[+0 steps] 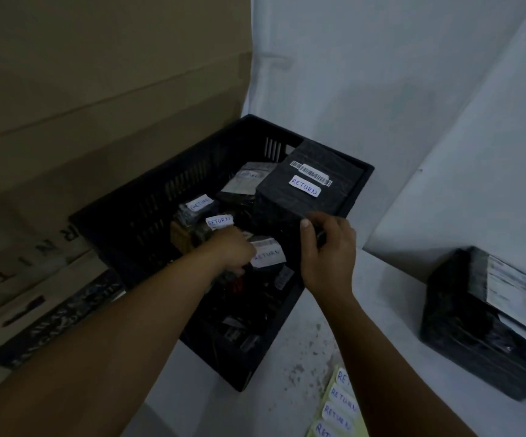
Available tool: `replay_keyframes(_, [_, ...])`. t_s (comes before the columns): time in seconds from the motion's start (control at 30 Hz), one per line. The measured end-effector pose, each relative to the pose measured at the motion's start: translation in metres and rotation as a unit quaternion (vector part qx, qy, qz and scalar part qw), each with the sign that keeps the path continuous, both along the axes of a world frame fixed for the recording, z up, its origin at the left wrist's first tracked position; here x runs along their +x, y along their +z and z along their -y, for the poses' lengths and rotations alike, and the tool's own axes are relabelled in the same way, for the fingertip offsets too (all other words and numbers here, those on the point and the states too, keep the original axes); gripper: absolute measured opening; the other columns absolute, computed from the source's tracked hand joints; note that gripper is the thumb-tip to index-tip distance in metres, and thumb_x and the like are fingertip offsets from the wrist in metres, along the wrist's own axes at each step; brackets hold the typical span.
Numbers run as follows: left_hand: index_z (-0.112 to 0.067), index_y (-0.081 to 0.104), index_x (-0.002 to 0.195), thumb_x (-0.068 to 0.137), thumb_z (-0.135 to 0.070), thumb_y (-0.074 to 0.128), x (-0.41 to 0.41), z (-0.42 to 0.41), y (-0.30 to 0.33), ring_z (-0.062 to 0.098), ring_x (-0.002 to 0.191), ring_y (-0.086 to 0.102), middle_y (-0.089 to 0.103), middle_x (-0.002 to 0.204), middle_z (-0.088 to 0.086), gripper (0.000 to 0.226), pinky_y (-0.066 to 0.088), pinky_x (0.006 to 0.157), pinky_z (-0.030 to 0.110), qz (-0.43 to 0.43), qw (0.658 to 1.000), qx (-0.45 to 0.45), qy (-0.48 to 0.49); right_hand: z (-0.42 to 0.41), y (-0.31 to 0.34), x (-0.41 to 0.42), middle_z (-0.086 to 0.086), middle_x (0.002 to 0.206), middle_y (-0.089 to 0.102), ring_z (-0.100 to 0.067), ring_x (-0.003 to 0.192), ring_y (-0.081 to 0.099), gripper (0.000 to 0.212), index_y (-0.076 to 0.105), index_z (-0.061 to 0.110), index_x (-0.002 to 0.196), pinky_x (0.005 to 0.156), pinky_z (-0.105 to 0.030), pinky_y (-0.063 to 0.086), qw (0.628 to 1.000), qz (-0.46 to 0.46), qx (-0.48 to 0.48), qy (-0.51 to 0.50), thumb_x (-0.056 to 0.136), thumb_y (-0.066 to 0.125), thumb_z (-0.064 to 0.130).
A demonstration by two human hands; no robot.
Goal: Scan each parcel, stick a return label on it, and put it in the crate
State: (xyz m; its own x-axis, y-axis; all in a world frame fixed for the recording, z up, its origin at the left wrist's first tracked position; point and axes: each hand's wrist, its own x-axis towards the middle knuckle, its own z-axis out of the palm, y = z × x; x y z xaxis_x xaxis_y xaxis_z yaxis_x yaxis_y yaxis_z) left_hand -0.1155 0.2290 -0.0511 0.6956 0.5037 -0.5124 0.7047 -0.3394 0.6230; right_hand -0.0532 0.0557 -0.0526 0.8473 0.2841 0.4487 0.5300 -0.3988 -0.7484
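at twelve o'clock in the crate [148,216], right hand [327,250] grips the tilted labelled parcel [305,187]; left hand [233,252] clutches smaller parcels [264,257]; the big one may slide.

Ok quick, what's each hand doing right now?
Left hand: inside the black plastic crate, fingers hidden, cannot tell.
Right hand: grips the large black wrapped parcel.

— What is the person wearing?
— Nothing shows on either forearm: no sleeves up to the frame edge.
— Rings or a watch?
— None on the left hand [233,250] or right hand [327,250]; the thumbnail is short and plain.
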Motion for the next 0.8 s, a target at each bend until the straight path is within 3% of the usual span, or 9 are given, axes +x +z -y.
replay_keyframes(0.07, [-0.001, 0.058, 0.118, 0.093, -0.017, 0.064, 0.008, -0.001, -0.007, 0.025, 0.087, 0.066, 0.061, 0.105, 0.01, 0.03, 0.062, 0.069, 0.034, -0.007, 0.999, -0.042, -0.01, -0.002, -0.001, 0.0, -0.004, 0.107, 0.061, -0.015, 0.104, 0.05, 0.023, 0.07, 0.015, 0.113, 0.085, -0.023, 0.038, 1.0, 0.001, -0.003, -0.002, 0.098, 0.059, 0.028])
replay_keyframes(0.13, [-0.006, 0.06, 0.116, 0.092, -0.024, 0.066, 0.013, -0.004, -0.016, 0.016, 0.076, 0.062, 0.061, 0.102, 0.005, 0.031, 0.057, 0.056, 0.027, -0.011, 0.999, -0.008, -0.04, -0.004, -0.002, -0.003, -0.003, 0.108, 0.06, -0.014, 0.104, 0.05, 0.022, 0.069, 0.015, 0.113, 0.085, -0.023, 0.039, 1.0, -0.005, 0.003, -0.002, 0.098, 0.06, 0.028])
replay_keyframes(0.2, [-0.008, 0.064, 0.113, 0.088, -0.034, 0.07, 0.018, -0.007, -0.025, 0.014, 0.076, 0.062, 0.065, 0.1, 0.003, 0.036, 0.055, 0.06, 0.027, -0.012, 0.993, 0.067, -0.092, -0.006, -0.002, -0.004, 0.0, 0.106, 0.06, -0.011, 0.102, 0.049, 0.02, 0.069, 0.015, 0.112, 0.085, -0.024, 0.04, 1.0, -0.002, 0.01, -0.001, 0.098, 0.06, 0.026])
replay_keyframes(0.33, [-0.009, 0.068, 0.106, 0.084, -0.041, 0.074, 0.025, -0.002, -0.039, 0.023, 0.097, 0.063, 0.066, 0.11, 0.009, 0.039, 0.054, 0.085, 0.034, -0.006, 0.971, 0.167, -0.168, -0.004, -0.001, -0.001, 0.001, 0.103, 0.06, -0.012, 0.101, 0.049, 0.019, 0.069, 0.015, 0.112, 0.085, -0.024, 0.042, 1.0, 0.011, 0.017, 0.005, 0.098, 0.06, 0.024])
replay_keyframes(0.4, [-0.01, 0.069, 0.102, 0.083, -0.042, 0.074, 0.025, -0.003, -0.041, 0.023, 0.094, 0.063, 0.067, 0.106, 0.008, 0.038, 0.054, 0.083, 0.033, 0.005, 0.969, 0.176, -0.173, -0.004, -0.002, -0.001, 0.001, 0.103, 0.06, -0.013, 0.101, 0.05, 0.019, 0.069, 0.015, 0.112, 0.086, -0.023, 0.042, 1.0, 0.006, 0.02, 0.008, 0.098, 0.06, 0.023])
replay_keyframes(0.5, [-0.015, 0.067, 0.082, 0.084, -0.044, 0.072, 0.024, -0.006, -0.038, 0.015, 0.077, 0.062, 0.069, 0.089, 0.004, 0.03, 0.052, 0.067, 0.027, 0.03, 0.978, 0.157, -0.134, -0.003, -0.004, -0.003, 0.003, 0.101, 0.06, -0.014, 0.1, 0.052, 0.017, 0.069, 0.015, 0.112, 0.085, -0.017, 0.041, 0.999, 0.008, 0.033, 0.011, 0.097, 0.062, 0.02])
replay_keyframes(0.63, [-0.022, 0.066, 0.077, 0.087, -0.041, 0.068, 0.02, -0.001, -0.017, 0.017, 0.083, 0.064, 0.066, 0.082, -0.007, 0.022, 0.055, 0.077, 0.033, 0.134, 0.967, 0.21, -0.06, 0.008, -0.005, -0.005, 0.007, 0.099, 0.063, -0.013, 0.096, 0.056, 0.015, 0.07, 0.015, 0.11, 0.083, -0.016, 0.042, 0.996, 0.043, 0.073, 0.009, 0.097, 0.061, 0.015])
replay_keyframes(0.7, [-0.033, 0.061, 0.075, 0.087, -0.037, 0.07, 0.017, 0.008, -0.003, 0.011, 0.078, 0.062, 0.062, 0.076, -0.015, 0.015, 0.052, 0.073, 0.029, 0.216, 0.952, 0.217, -0.025, 0.018, -0.007, -0.007, 0.006, 0.097, 0.065, -0.014, 0.094, 0.058, 0.015, 0.07, 0.016, 0.109, 0.083, -0.023, 0.046, 0.996, 0.047, 0.078, 0.002, 0.097, 0.06, 0.017])
replay_keyframes(0.8, [-0.035, 0.061, 0.077, 0.086, -0.033, 0.069, 0.017, 0.03, 0.016, -0.001, 0.074, 0.058, 0.061, 0.074, -0.019, 0.012, 0.044, 0.063, 0.02, 0.304, 0.93, 0.205, -0.01, 0.04, -0.013, -0.01, 0.012, 0.096, 0.064, -0.011, 0.094, 0.059, 0.014, 0.068, 0.024, 0.109, 0.083, -0.026, 0.048, 0.996, 0.036, 0.082, -0.02, 0.098, 0.059, 0.02])
